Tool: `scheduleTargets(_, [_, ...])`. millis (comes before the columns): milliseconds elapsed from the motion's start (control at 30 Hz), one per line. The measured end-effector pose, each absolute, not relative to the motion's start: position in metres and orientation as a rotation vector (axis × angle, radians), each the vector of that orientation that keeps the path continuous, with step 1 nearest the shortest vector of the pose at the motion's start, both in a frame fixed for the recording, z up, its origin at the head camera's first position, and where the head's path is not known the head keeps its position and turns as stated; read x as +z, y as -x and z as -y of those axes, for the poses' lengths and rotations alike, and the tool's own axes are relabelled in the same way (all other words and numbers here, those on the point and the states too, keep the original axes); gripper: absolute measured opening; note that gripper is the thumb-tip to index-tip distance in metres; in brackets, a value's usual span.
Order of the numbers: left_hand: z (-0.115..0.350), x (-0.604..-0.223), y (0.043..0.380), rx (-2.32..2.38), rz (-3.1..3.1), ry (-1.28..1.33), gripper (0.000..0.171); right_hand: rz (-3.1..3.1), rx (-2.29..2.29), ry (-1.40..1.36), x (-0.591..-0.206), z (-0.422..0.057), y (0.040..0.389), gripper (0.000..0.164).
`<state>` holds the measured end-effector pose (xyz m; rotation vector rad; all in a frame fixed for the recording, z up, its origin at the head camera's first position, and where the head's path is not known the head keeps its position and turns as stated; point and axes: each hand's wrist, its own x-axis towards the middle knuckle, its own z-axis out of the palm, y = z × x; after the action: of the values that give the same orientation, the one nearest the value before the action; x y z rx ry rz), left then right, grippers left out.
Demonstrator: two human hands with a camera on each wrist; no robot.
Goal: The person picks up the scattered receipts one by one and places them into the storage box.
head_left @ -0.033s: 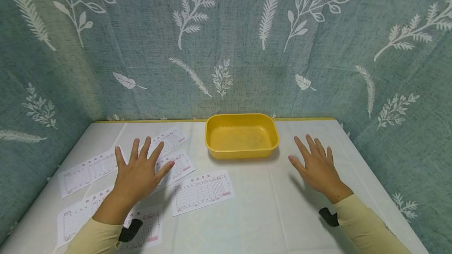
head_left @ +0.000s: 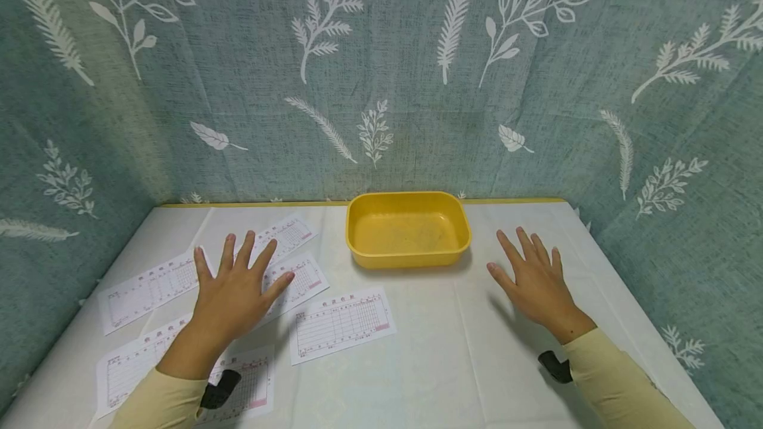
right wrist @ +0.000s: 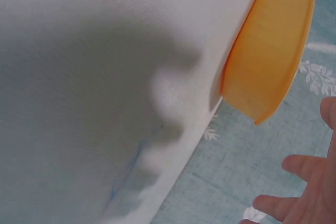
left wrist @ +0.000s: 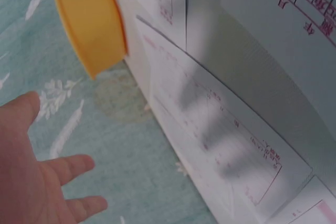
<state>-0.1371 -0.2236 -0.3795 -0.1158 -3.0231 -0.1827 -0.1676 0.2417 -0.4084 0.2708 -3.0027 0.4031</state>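
Observation:
My left hand (head_left: 232, 300) is held with fingers spread above several printed paper forms on the left of the table, and it grips nothing. One form (head_left: 342, 324) lies to the right of that hand, fully in sight; others are partly covered by the hand and forearm. My right hand (head_left: 539, 290) hovers with fingers spread over the right part of the table, holding nothing, its shadow falling on the cloth. Between the two hands, further back, stands a yellow plastic basin (head_left: 408, 260). The left wrist view shows the left hand (left wrist: 37, 177) apart from the forms (left wrist: 210, 114).
A white cloth (head_left: 429, 363) covers the table. Green patterned fabric (head_left: 405, 85) rises behind the table and along both sides. The basin stands close to the table's back edge. Each wrist bears a black strap (head_left: 222, 389).

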Motion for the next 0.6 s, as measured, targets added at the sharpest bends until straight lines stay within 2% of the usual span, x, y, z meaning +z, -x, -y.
scheduleTargets(400, [0.2251, -0.3833, 0.1332, -0.198, 2.999, 0.135, 0.08, 2.981, 0.421, -0.27, -0.4058, -0.2422, 0.1612, 0.069])
scheduleTargets(600, [0.2249, -0.3816, 0.1304, -0.204, 3.007, 0.139, 0.08, 2.982, 0.62, -0.287, -0.4012, -0.2393, 0.161, 0.069])
